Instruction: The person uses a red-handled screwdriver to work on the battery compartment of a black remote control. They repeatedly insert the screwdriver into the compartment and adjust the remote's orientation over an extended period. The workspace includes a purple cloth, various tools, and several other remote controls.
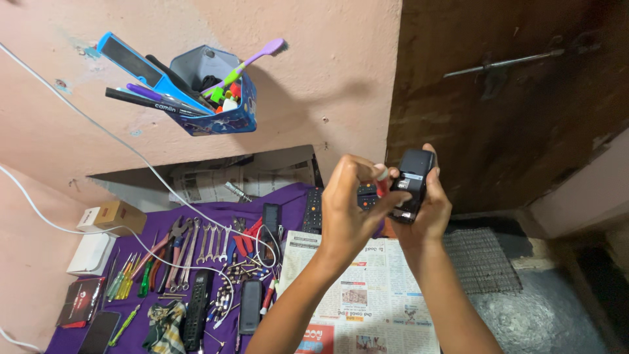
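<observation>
My right hand (432, 210) holds a small black box-shaped device (413, 183) up at chest height, fingers wrapped behind it. My left hand (347, 203) pinches a small red-and-white tool (382, 177) whose tip touches the device's left side. Both hands hover above a spread newspaper (367, 295) on the floor. Behind my left hand lies a black remote control (313, 210), partly hidden.
A purple cloth (216, 216) carries wrenches (209, 242), pliers (246, 239), screwdrivers (124, 282), remotes and phones. White cable (131, 151) crosses the wall. A blue holder (223, 98) with pens and a toothbrush hangs on the wall. Metal mesh (481, 259) lies at right, a dark door behind.
</observation>
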